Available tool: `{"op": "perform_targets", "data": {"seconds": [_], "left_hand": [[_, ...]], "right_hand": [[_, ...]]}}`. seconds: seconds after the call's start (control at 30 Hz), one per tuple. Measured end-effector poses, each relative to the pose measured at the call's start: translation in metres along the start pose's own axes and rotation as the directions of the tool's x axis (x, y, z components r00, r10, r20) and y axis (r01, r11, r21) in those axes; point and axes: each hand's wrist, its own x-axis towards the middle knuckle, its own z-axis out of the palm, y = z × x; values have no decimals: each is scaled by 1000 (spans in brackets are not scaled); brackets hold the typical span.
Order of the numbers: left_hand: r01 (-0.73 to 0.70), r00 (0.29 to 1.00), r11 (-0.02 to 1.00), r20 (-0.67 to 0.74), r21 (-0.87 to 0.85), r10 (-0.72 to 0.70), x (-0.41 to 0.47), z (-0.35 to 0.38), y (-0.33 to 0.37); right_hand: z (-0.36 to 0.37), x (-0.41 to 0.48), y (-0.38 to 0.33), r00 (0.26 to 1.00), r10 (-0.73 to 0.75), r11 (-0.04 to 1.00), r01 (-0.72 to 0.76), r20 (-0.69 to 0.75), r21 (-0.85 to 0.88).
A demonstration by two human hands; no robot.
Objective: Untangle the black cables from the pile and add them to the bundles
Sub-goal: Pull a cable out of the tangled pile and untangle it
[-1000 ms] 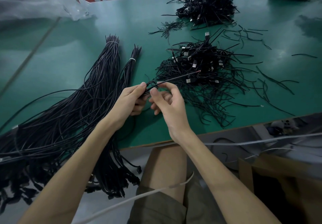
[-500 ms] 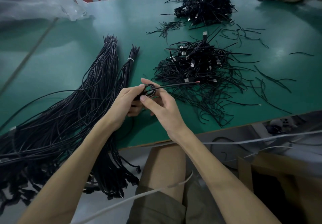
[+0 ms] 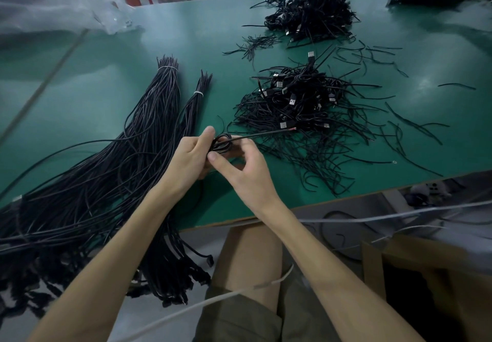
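1: Two hands, one cable. The left hand is curled round a small coil of black cable, thumb standing up beside the loop.

2: And the right hand?

1: Thumb and fingertips pinch the same coil from the near side. It is held over the front part of the bench, between the bundles and the pile.

2: Cable ends?

1: One straight tail sticks out to the right, toward the pile. Its tip looks stripped, with a reddish speck. The jacket is smooth, round and matte.

2: Pile texture?

1: A loose tangle of thin black cables, with silver USB plugs dotted through it. Cut ends splay out over the flat green top. A denser heap sits farther back.

2: Bundles?

1: Left of the hands. The large bundle is long strands, cinched near the far tip by a pale tie, fanning wide and hanging over the near edge. The slim bundle lies just beside it, with its own tie.

2: Else?

1: Crinkled clear plastic sheeting at far left; a brown cardboard box below, at right.
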Motion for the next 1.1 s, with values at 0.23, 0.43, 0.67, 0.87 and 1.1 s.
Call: {"op": "perform_targets", "data": {"seconds": [0.23,0.43,0.67,0.87,1.1], "left_hand": [[38,999,998,2,41,-38,1,0,-2],[47,999,998,-14,49,-46,0,0,-1],[35,999,994,29,107,-38,0,1,-1],[61,998,998,24,-7,-61,-1,0,2],[71,996,997,47,-7,-70,-1,-2,1]], "right_hand": [[0,-2,4,996,-24,999,21,-84,-34],[2,-3,7,996,-36,990,23,-87,-137],[0,-4,6,995,-30,992,17,-99,-124],[1,-5,2,996,-71,989,64,-50,-132],[3,-5,4,996,-88,969,80,-24,-233]]}}
